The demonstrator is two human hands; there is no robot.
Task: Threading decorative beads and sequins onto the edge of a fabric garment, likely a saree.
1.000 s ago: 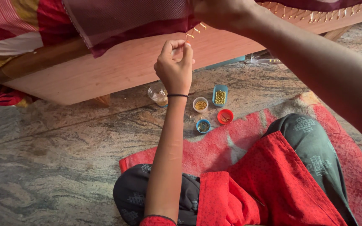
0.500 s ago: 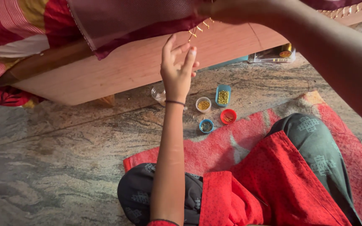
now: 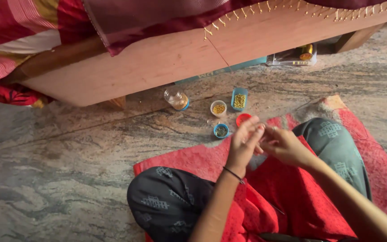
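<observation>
My left hand (image 3: 242,144), with a thin black band on its wrist, and my right hand (image 3: 286,147) meet fingertip to fingertip above my lap. Between them they pinch something very fine, apparently a thread (image 3: 224,48). That thread shows as a faint line slanting down across the wooden bed frame (image 3: 148,67) from the maroon cloth's gold-tasselled edge (image 3: 247,11). Just beyond my fingers sit a red lid (image 3: 242,118) and a small blue cap (image 3: 221,131). A white cup of golden beads (image 3: 218,108) and a blue box of golden beads (image 3: 239,99) are there too.
A clear jar (image 3: 176,98) lies tilted by the bed frame. I sit cross-legged on a red mat (image 3: 381,148) on a mottled stone floor (image 3: 59,170). Boxes and a small yellow bottle (image 3: 306,51) are tucked under the bed. Striped bedding (image 3: 19,40) hangs at the upper left.
Both hands have come down from the cloth's tasselled edge to my lap and now meet there. The view has tilted, showing more of the floor and my knees.
</observation>
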